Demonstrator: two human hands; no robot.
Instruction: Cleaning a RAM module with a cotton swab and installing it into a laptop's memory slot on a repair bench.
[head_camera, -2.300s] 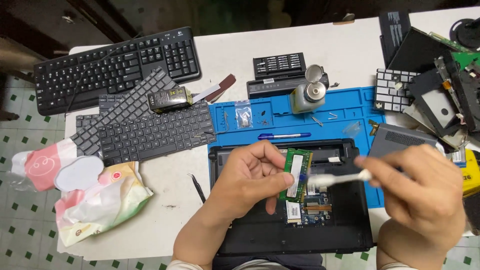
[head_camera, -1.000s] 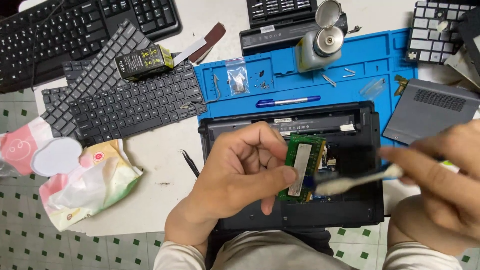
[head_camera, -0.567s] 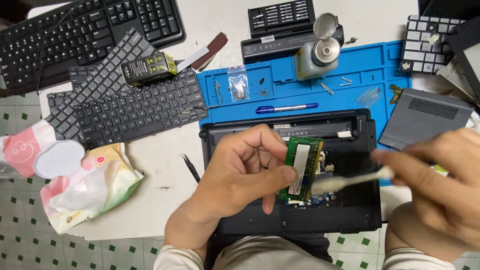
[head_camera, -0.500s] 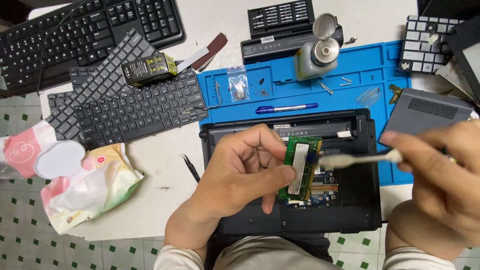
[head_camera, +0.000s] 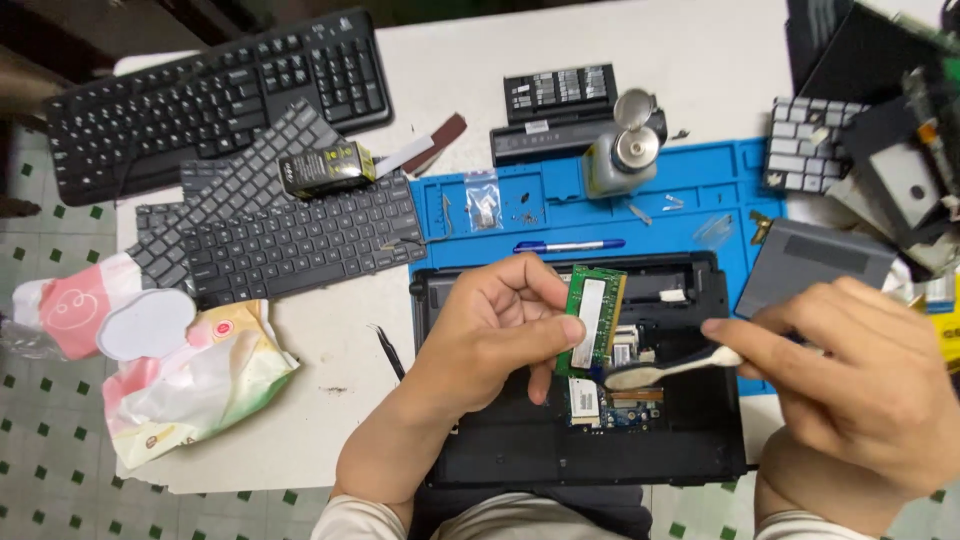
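Left hand: the left hand (head_camera: 495, 335) has its fingers curled snug around a green memory module (head_camera: 592, 322), thumb on the near edge, holding it upright above the open laptop.
Right hand: the right hand (head_camera: 860, 385) pinches the handle of a small brush (head_camera: 668, 368) between thumb and forefinger, the other fingers loosely folded; the pale bristle end sits right at the module's lower edge.
Memory module: one green stick with a white label, held in the air over the middle of the laptop base, not seated in any slot.
Laptop base: one black laptop base (head_camera: 520, 450) lying bottom-up with the cover off; inside the open bay you can see a small circuit card and some connectors under the module.
Blue mat: one blue work mat (head_camera: 720, 185) under the laptop's far edge; its moulded trays hold a few loose screws, a small clear bag (head_camera: 483, 195) and a blue pen (head_camera: 568, 245).
Bottle: one metal-topped dispenser bottle (head_camera: 622, 160) stands on the mat.
Keyboards: three in all, one full black desktop keyboard (head_camera: 215, 95) and two loose laptop keyboards (head_camera: 290, 240) overlapping each other, with a small dark box (head_camera: 325, 168) on top.
Battery: one black battery pack (head_camera: 560, 110) behind the mat.
Wipes: one soft packet of wipes (head_camera: 190, 380) at the table's near left corner.
Tweezers: one black pair of tweezers (head_camera: 388, 350) beside the laptop.
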